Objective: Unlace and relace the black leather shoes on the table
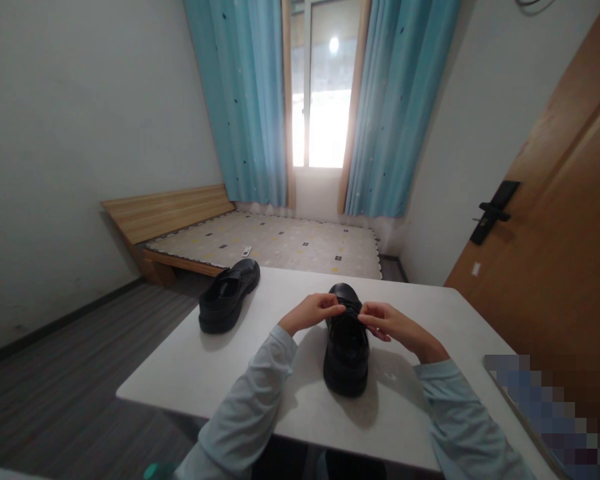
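Observation:
A black shoe [347, 363] rests on the white table [250, 373] in front of me, its toe pointing away and its opening toward me. My left hand [320, 309] pinches at the left side of the shoe's upper, just ahead of the opening. On the opposite side, my right hand [380, 319] is closed with thumb and fingertips at the same part. Dark strands or folds cross the upper between my hands; whether they are laces is too dark to tell. A second black shoe [219, 313] lies at the table's far left, untouched, toe away.
Behind the table is a low bed [290, 240] with a patterned cover, a small white object [247, 251] and a wooden headboard [175, 207]. A wooden door [555, 220] stands at the right. A pixelated flat item [545, 407] lies along the table's right edge.

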Available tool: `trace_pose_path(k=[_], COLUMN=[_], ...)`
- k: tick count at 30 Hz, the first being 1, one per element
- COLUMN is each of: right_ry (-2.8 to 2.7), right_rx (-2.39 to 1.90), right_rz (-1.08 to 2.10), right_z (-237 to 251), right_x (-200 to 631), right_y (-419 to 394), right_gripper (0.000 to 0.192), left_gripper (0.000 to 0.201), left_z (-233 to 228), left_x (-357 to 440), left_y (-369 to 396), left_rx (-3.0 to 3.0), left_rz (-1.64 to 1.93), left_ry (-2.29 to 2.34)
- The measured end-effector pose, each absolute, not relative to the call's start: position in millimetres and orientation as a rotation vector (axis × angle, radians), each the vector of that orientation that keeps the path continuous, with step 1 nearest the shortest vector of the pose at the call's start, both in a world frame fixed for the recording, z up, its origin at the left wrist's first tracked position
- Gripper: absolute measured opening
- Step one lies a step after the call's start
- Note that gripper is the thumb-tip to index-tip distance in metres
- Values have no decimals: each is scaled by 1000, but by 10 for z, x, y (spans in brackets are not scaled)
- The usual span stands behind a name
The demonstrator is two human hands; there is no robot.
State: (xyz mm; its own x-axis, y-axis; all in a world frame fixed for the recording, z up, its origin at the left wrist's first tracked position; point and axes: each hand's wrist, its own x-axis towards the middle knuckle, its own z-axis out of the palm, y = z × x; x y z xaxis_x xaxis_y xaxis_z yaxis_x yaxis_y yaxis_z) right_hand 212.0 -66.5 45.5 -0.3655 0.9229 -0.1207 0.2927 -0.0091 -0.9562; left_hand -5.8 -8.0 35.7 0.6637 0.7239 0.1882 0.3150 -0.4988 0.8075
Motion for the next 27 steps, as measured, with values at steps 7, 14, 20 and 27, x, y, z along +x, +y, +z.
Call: trace_pose_path(k=[7,14,20,27], right_ry=[-1735,-1731,-1745,-1778], right_rx=[-1243,-1304,-1329,-1334], right_rz=[1377,1344,1360,1387], right_z=[377,438,420,416], right_x=[2145,2152,2182,2221], right_y=[-597,-634,-636,-634], right_gripper=[47,48,45,44], left_gripper=[35,34,37,42], left_z=[329,360,327,264], left_x=[-58,-108,-163,-195], left_y=[-39,-41,3,55], left_rx=[2179,2209,2179,2122], left_rz=[616,576,534,471], left_ry=[787,739,664,639])
